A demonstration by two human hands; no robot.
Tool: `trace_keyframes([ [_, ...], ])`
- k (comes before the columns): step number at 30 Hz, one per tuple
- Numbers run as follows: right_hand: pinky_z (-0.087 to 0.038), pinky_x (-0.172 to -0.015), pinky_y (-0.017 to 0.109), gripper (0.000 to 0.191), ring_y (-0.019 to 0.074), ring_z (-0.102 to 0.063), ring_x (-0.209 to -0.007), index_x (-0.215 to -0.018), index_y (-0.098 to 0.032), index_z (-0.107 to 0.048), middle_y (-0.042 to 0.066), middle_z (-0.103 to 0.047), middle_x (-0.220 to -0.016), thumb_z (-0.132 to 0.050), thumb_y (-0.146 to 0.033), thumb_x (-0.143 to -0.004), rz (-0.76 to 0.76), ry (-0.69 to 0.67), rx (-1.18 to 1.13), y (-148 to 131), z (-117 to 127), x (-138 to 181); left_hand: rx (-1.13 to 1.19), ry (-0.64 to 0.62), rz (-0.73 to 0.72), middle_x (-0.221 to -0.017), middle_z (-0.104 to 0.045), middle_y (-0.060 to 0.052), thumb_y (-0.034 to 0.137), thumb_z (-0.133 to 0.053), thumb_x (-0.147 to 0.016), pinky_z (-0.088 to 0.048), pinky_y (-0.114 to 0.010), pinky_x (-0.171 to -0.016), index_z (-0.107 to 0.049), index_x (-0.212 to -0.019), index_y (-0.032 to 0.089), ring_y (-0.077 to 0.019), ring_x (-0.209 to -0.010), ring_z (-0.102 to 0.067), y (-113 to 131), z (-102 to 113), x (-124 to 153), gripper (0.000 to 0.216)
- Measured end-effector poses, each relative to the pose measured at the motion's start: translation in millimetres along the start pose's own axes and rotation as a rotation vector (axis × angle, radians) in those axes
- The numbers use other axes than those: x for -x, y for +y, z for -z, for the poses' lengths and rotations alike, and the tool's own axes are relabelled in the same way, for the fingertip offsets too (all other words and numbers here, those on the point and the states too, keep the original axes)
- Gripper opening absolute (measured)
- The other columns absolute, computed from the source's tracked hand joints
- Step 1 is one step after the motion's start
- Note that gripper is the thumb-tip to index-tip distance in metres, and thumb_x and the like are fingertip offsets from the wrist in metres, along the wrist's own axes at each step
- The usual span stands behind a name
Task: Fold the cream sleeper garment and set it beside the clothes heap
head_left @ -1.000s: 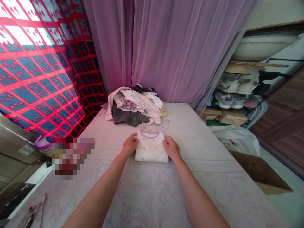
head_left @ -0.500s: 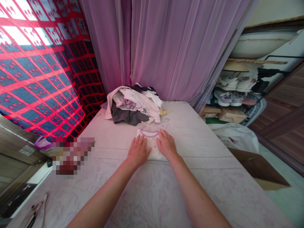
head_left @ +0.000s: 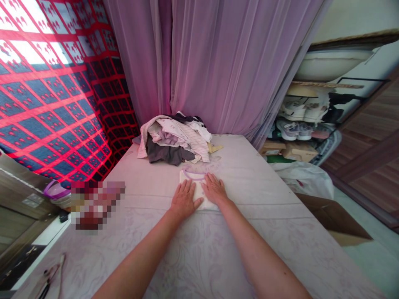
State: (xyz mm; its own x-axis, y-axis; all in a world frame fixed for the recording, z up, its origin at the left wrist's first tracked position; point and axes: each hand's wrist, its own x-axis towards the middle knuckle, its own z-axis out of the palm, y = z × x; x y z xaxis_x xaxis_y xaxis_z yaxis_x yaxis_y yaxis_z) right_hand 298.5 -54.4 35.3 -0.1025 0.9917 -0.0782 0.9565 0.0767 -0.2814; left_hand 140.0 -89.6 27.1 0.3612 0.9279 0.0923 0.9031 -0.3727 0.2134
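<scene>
A white folded shirt (head_left: 199, 192) with a purple neckband lies flat on the pale patterned bed (head_left: 199, 253), its neckline facing away from me. My left hand (head_left: 183, 199) rests on its left side, palm down, with the fingers stretched out. On the right side lies my right hand (head_left: 214, 189), also flat, its fingertips close to the neckband. Both hands cover parts of the shirt. Behind it is a loose heap of clothes (head_left: 174, 139), with striped, dark grey, white and black pieces.
Purple curtains (head_left: 233, 70) hang behind the bed, and a red and blue checked cloth (head_left: 56, 95) at the left. A blurred patch (head_left: 98, 205) and a dark-handled tool (head_left: 46, 284) are on the bed's left. Beyond the right edge are a cardboard box (head_left: 333, 216) and shoes (head_left: 294, 129).
My left hand has slid slightly to the right and towards me on the shirt. My right hand has moved slightly towards me. The view has turned a little to the right.
</scene>
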Motion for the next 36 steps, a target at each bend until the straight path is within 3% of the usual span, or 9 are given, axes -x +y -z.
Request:
trace_keyframes([
  [6,-0.011,-0.113,0.050,0.051,0.0203,-0.019,-0.141,-0.144,-0.019,-0.034,0.008,-0.026,-0.154,-0.024,-0.033,-0.096,0.016,0.098,0.018,-3.4,-7.6,33.5,0.006,-0.006,0.015,-0.151,-0.032,-0.015,0.058,-0.039,-0.088,-0.021,-0.048,-0.113,-0.041,-0.140,0.014,-0.0314,-0.141,-0.024,1.1,1.1,0.5,0.068],
  [13,-0.015,-0.112,0.052,0.053,0.0190,-0.018,-0.142,-0.146,-0.022,-0.029,0.003,-0.019,-0.156,-0.022,-0.036,-0.096,-0.035,0.037,0.009,1.4,-13.5,41.1,-0.006,0.026,-0.039,-0.150,-0.034,-0.013,0.056,-0.039,-0.089,-0.025,-0.047,-0.112,-0.042,-0.139,0.015,-0.0309,-0.139,-0.027,-8.3,-1.3,-0.6,0.065],
  [18,-0.013,-0.113,0.051,0.052,0.0201,-0.018,-0.142,-0.146,-0.021,-0.031,0.005,-0.025,-0.154,-0.021,-0.036,-0.096,-0.050,0.114,0.039,-3.6,-6.3,51.6,0.053,0.181,-0.093,-0.149,-0.035,-0.016,0.051,-0.035,-0.092,-0.027,-0.044,-0.112,-0.043,-0.138,0.012,-0.0288,-0.139,-0.028,-27.8,-8.2,17.5,0.061],
  [21,-0.007,-0.114,0.050,0.053,0.0191,-0.014,-0.143,-0.147,-0.023,-0.027,0.004,-0.021,-0.156,-0.022,-0.036,-0.097,0.062,0.190,0.064,-8.4,-6.5,66.8,0.066,0.260,-0.049,-0.149,-0.034,-0.016,0.050,-0.031,-0.094,-0.026,-0.046,-0.112,-0.040,-0.140,0.011,-0.0287,-0.140,-0.027,-38.1,-13.1,39.4,0.061],
  [24,-0.006,-0.114,0.052,0.054,0.0206,-0.011,-0.144,-0.147,-0.027,-0.027,0.003,-0.017,-0.157,-0.027,-0.042,-0.095,0.172,0.118,0.073,-11.2,-10.3,77.0,0.072,0.291,0.016,-0.149,-0.036,-0.015,0.054,-0.036,-0.091,-0.025,-0.048,-0.112,-0.040,-0.141,0.015,-0.0297,-0.139,-0.029,-42.2,-14.1,56.7,0.063],
  [29,-0.010,-0.112,0.053,0.055,0.0212,-0.015,-0.143,-0.146,-0.028,-0.029,0.003,-0.021,-0.156,-0.032,-0.044,-0.094,0.149,0.044,0.035,-10.6,-18.4,78.9,0.139,0.201,0.109,-0.136,-0.053,-0.013,0.051,-0.042,-0.090,-0.026,-0.051,-0.110,-0.047,-0.135,0.017,-0.0295,-0.132,-0.041,-39.9,-5.2,64.2,0.056],
  [33,-0.013,-0.112,0.049,0.052,0.0212,-0.021,-0.141,-0.143,-0.026,-0.037,0.005,-0.029,-0.153,-0.035,-0.042,-0.093,0.144,0.146,0.013,-6.8,-23.3,80.6,0.196,0.144,0.102,-0.136,-0.054,-0.011,0.044,-0.048,-0.088,-0.025,-0.051,-0.110,-0.040,-0.139,0.018,-0.0281,-0.130,-0.043,-37.7,2.9,64.6,0.058],
  [36,-0.019,-0.110,0.047,0.048,0.0243,-0.028,-0.138,-0.135,-0.019,-0.048,0.011,-0.036,-0.149,-0.035,-0.040,-0.093,-0.042,0.323,0.009,1.2,-26.1,82.2,0.204,0.158,0.129,-0.137,-0.053,-0.010,0.041,-0.053,-0.085,-0.024,-0.052,-0.111,-0.039,-0.139,0.020,-0.0287,-0.132,-0.040,-37.4,4.4,65.2,0.059],
])
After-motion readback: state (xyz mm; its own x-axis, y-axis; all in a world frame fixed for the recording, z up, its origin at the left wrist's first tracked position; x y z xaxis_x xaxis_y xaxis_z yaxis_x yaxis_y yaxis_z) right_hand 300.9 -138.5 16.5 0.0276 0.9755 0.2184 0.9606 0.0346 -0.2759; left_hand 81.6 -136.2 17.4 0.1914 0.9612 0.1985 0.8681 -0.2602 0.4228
